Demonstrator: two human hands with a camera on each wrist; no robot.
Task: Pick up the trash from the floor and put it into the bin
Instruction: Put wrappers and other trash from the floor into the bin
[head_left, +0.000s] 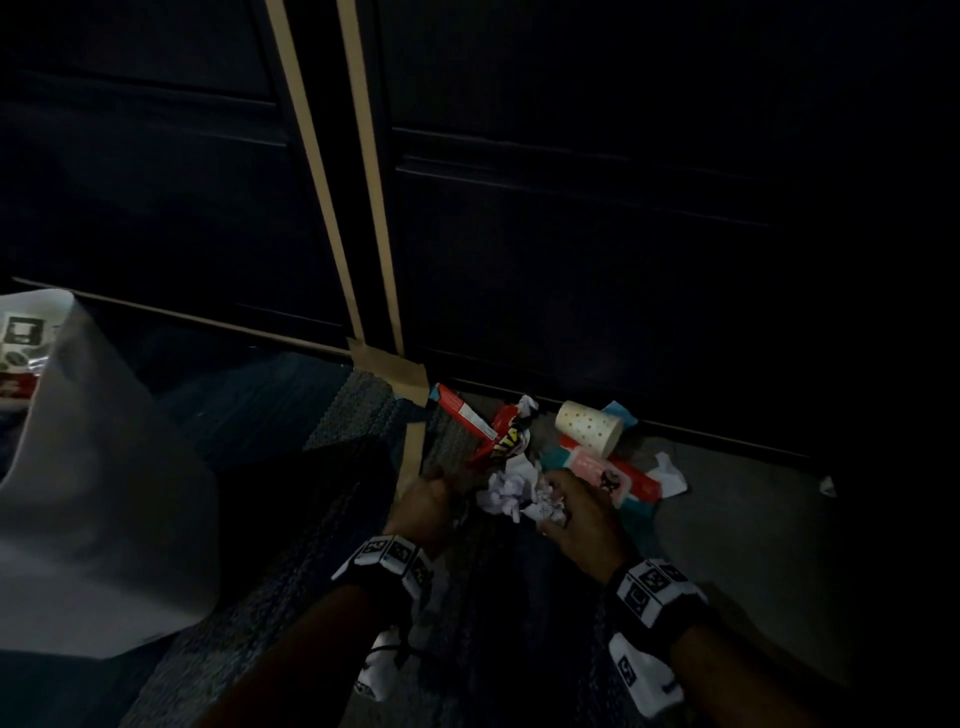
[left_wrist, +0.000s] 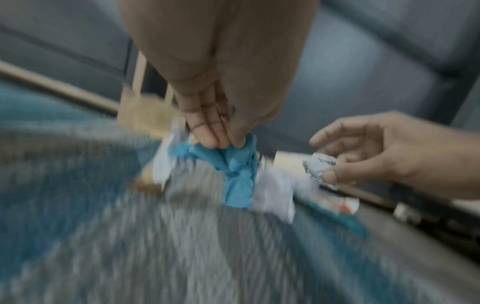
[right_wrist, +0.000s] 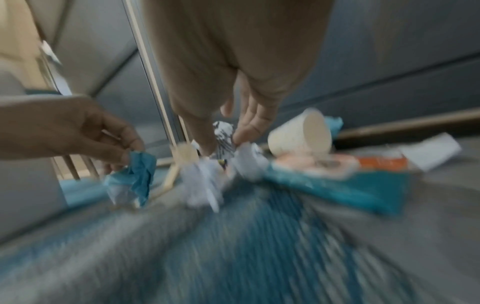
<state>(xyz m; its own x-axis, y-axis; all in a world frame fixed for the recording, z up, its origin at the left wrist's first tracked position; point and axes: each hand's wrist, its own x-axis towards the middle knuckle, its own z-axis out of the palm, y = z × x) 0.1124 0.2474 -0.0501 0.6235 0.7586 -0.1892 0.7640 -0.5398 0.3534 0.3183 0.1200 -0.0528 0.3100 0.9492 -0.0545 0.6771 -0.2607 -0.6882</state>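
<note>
Trash lies on the carpet by a dark cabinet: a red wrapper (head_left: 501, 439), a dotted paper cup (head_left: 589, 428) on its side, a pink and teal packet (head_left: 618, 475) and crumpled white paper (head_left: 506, 491). My left hand (left_wrist: 223, 144) pinches a crumpled blue piece (left_wrist: 236, 164), which hangs just above the floor. My right hand (right_wrist: 223, 144) pinches a crumpled printed paper ball (right_wrist: 224, 134) next to the cup (right_wrist: 301, 133). In the head view both hands (head_left: 431, 488) (head_left: 561, 493) are low over the pile. The wrist views are blurred.
A bin with a white liner (head_left: 104, 467) stands to the left with some packaging inside. Dark cabinet doors (head_left: 571, 234) with tan tape strips (head_left: 332, 208) close off the far side. A small white scrap (head_left: 827, 487) lies farther right on the carpet.
</note>
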